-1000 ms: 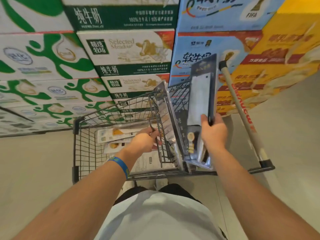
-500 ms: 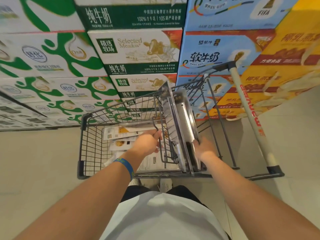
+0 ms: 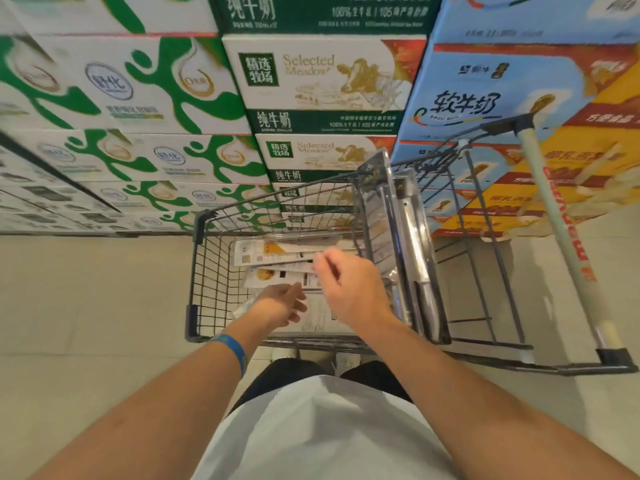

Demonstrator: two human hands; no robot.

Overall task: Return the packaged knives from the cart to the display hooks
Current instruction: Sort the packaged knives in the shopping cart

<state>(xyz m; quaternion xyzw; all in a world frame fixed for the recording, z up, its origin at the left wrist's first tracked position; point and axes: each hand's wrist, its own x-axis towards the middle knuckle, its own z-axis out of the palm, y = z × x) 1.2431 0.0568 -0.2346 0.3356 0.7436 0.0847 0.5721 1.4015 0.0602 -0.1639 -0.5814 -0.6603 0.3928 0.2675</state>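
Note:
Several packaged knives stand upright (image 3: 407,237) against the wire flap at the right end of the cart basket (image 3: 207,271). More packaged knives lie flat (image 3: 273,252) on the basket floor, showing white and yellow card backs. My left hand (image 3: 280,303) reaches down into the basket just above the flat packs, fingers relaxed and holding nothing. My right hand (image 3: 349,289) hovers over the basket's middle, left of the upright packs, with loosely curled fingers and nothing in it.
The cart handle (image 3: 561,237), white with red lettering, sticks out to the right. Stacked milk cartons (image 3: 322,84) form a wall right behind the cart. Pale floor (image 3: 86,306) lies to the left and right of the cart.
My right hand set its knife pack upright among the others, let go and moved left over the basket. My left hand released the wire flap and dropped lower into the basket.

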